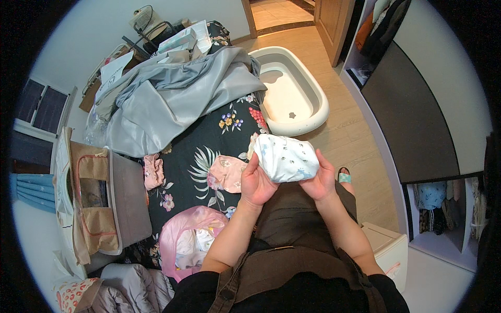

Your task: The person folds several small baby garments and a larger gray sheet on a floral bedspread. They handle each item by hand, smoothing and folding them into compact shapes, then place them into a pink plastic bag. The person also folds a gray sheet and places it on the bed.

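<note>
A folded white cloth with small paw prints and blue figures [287, 158] rests between my two hands, above my lap. My left hand [258, 182] grips its left end with the thumb on top. At its right end my right hand [321, 178] holds it the same way. Beside my left hand a pink floral cloth [227, 173] lies on the black floral bedspread [188, 168]. Farther left is a ruffled pink cloth piece [153, 171]. A pink plastic bag [172, 231] with light-coloured cloths inside stands open near my left forearm.
A cream and grey baby bathtub [321, 113] stands on the floor beyond the cloth. Silvery grey fabric [168, 105] is heaped on the bed's far part. A grey storage bin [129, 199] is at the left, a white cabinet [385, 250] at my right, and a wardrobe [411, 113] farther right.
</note>
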